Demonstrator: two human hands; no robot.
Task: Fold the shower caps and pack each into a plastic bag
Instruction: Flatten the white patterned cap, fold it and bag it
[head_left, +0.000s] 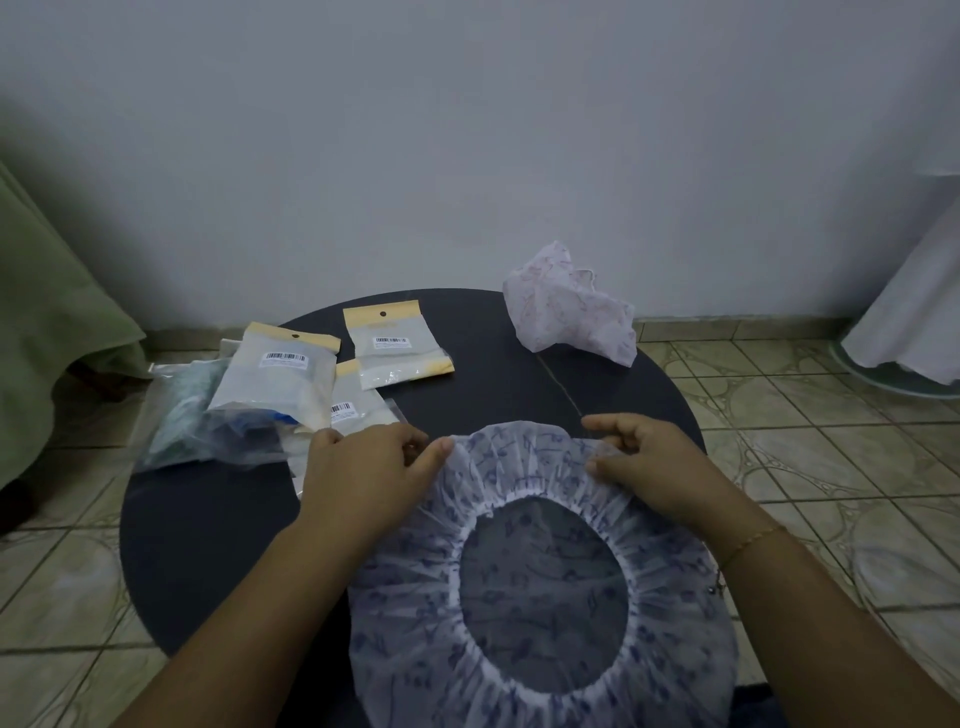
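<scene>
Shower cap (540, 582) with blue print lies spread, opening upward, on the near side of the round dark table (208, 545), and both hands hold its far edge. Left hand (363, 467) pinches the rim between thumb and curled fingers, and the right hand (644, 462) pinches it the same way. A crumpled pink cap (566, 312) sits at the far edge, and plastic bags (291, 374) lie at the left.

Both forearms are bare, with no sleeves in view. A thin gold chain bracelet (751, 544) circles the right wrist, at about four o'clock.
</scene>
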